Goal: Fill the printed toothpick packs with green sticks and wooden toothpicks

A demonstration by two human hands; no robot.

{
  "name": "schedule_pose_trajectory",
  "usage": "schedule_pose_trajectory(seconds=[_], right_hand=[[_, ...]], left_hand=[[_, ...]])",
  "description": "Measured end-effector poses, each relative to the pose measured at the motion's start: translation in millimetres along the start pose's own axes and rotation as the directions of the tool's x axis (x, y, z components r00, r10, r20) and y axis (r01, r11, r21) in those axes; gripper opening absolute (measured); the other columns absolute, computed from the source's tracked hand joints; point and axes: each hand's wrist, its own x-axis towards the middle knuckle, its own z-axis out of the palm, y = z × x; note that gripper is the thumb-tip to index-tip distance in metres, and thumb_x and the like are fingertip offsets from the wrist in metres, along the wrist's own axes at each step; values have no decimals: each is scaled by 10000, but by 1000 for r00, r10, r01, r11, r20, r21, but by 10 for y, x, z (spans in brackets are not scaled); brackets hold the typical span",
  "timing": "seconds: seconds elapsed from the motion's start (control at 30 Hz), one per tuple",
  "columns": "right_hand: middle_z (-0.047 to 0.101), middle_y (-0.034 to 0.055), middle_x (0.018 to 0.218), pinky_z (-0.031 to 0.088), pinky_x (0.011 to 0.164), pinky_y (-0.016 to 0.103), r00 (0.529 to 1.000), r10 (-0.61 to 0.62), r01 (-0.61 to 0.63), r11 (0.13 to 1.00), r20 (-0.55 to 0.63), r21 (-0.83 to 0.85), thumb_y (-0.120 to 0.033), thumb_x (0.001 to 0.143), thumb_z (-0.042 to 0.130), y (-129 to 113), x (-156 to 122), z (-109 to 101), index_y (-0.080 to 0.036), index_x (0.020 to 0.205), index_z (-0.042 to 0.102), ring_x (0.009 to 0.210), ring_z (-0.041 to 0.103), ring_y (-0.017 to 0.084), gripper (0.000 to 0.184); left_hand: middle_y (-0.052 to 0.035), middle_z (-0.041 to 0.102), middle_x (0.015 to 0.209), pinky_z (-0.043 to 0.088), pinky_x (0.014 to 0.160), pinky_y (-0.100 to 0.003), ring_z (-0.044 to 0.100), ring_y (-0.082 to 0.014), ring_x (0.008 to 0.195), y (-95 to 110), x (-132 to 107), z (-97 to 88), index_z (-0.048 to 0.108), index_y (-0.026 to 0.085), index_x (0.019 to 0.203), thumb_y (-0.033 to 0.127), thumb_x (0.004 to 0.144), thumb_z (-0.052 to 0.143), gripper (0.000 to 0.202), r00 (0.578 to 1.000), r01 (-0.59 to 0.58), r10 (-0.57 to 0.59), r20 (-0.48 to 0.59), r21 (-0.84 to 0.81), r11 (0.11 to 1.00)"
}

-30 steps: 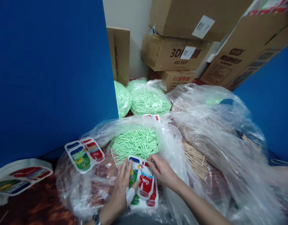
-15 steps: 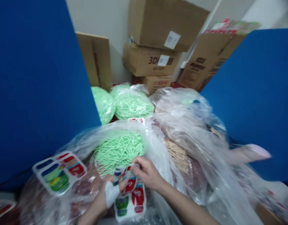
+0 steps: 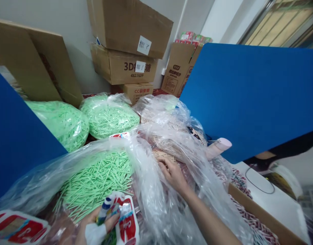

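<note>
My left hand [image 3: 99, 219], with a white wrap around its thumb side, grips a printed plastic pouch [image 3: 127, 223] with red cola and blue-green bottle pictures. The pouch is crumpled at its top. Behind it, a heap of thin pale-green sticks [image 3: 100, 180] lies in an open clear plastic bag [image 3: 146, 170]. My right hand [image 3: 173, 173] is at a pile of tan sticks [image 3: 163, 155], its fingers curled down at the near edge. What its fingertips hold, if anything, is hidden. Another printed pouch [image 3: 21, 228] lies at the lower left.
Tied bags of green sticks [image 3: 109, 117] stand at the back, with cardboard boxes [image 3: 132, 66] stacked behind. Blue panels [image 3: 248, 98] flank both sides. At right are a pale pink cylinder [image 3: 219, 148] and a carton [image 3: 281, 223] by striped red-and-white pieces. A person's dark sleeve [image 3: 296, 144] shows beyond.
My right hand has left the pouch and moved right to the tan sticks. My left hand keeps the pouch, now lower and further left in view. The camera has turned right.
</note>
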Motion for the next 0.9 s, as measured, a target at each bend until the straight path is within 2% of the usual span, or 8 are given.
schedule_pose_trajectory(seconds=[0.07, 0.13, 0.27, 0.33, 0.4, 0.5, 0.67, 0.9], right_hand=[[646, 110, 1063, 460, 881, 378, 991, 118, -105, 980, 66, -166, -300, 916, 466, 226, -51, 64, -173, 1109, 595, 994, 592, 233, 265], [613, 133, 1178, 442, 940, 375, 969, 111, -68, 979, 223, -193, -296, 915, 473, 304, -140, 312, -154, 1240, 532, 1080, 565, 242, 360], [502, 179, 1328, 390, 999, 466, 928, 90, 28, 950, 360, -311, -343, 878, 543, 176, -263, 934, -160, 1338, 455, 1206, 469, 318, 504], [459, 194, 1362, 384, 987, 511, 922, 112, 27, 937, 370, -349, -363, 857, 574, 122, -258, 1057, -166, 1323, 470, 1229, 438, 348, 516], [475, 177, 1350, 385, 997, 477, 923, 62, 59, 953, 379, -298, -375, 856, 581, 137, -231, 978, -173, 1311, 479, 1227, 445, 320, 508], [589, 108, 1222, 408, 980, 339, 948, -29, 92, 979, 317, -184, -321, 915, 503, 292, -188, 598, -187, 1254, 522, 1132, 528, 215, 365], [662, 81, 969, 437, 841, 275, 958, 176, -36, 856, 226, -515, -218, 966, 365, 650, -98, 87, -164, 1004, 620, 934, 603, 175, 264], [631, 152, 1045, 454, 756, 317, 932, 253, -14, 741, 259, -672, -238, 876, 488, 609, 145, 365, -139, 1000, 643, 945, 601, 251, 222]], left_hand=[[-33, 726, 562, 526, 503, -263, 653, -215, 514, -13, 4, 29, 721, 151, 691, 449, 464, 843, 394, 1000, -7, 7, 18, 16, 1000], [-34, 727, 564, 526, 511, -259, 653, -215, 524, 24, 5, 96, 720, 152, 667, 435, 469, 836, 364, 998, -29, 26, 60, 57, 998], [-28, 694, 530, 502, 494, -247, 611, -191, 498, 128, 5, 261, 700, 146, 604, 416, 502, 807, 309, 984, -94, 63, 168, 188, 978], [-18, 665, 504, 477, 472, -236, 579, -173, 471, 130, 11, 299, 683, 146, 575, 423, 510, 799, 308, 975, -131, 86, 205, 218, 967], [-18, 654, 495, 465, 463, -234, 566, -169, 463, 89, 19, 290, 671, 148, 559, 429, 509, 800, 313, 972, -155, 109, 210, 221, 963], [-37, 686, 529, 488, 488, -253, 593, -190, 489, -7, 18, 230, 690, 145, 607, 460, 500, 808, 353, 982, -143, 114, 152, 190, 971], [-44, 691, 525, 498, 508, -270, 589, -191, 487, -91, -15, 210, 684, 141, 615, 559, 457, 812, 465, 991, -82, 67, 113, 134, 988], [-28, 651, 513, 462, 487, -247, 563, -177, 483, -28, -11, 289, 684, 142, 604, 518, 520, 787, 399, 968, -153, 106, 226, 202, 967]])
